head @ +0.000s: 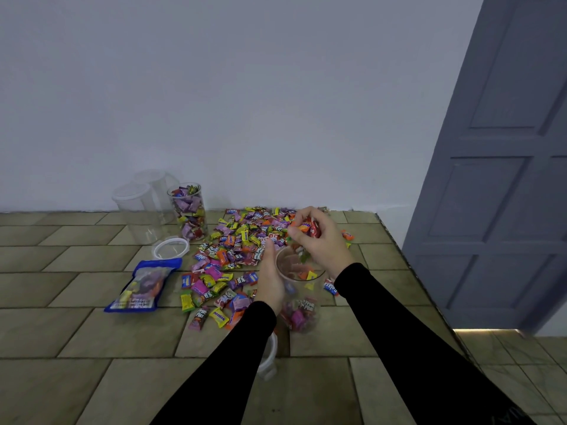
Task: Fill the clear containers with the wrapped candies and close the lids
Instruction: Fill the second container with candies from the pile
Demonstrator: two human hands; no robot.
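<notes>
Holding a handful of wrapped candies (pixel 308 227) in curled fingers, the right hand (pixel 319 240) hovers over the open container (pixel 299 289) near the worktop's right edge; the left hand (pixel 271 280) grips its side. Releasing off-centre could spill pieces outside the rim.

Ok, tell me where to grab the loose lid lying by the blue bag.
Pinch the loose lid by its white rim, coming from above at its near edge. It lies flat on the table, so only the raised rim gives the fingers purchase. The blue bag crowds that side, so a steep approach seems safest.
</notes>
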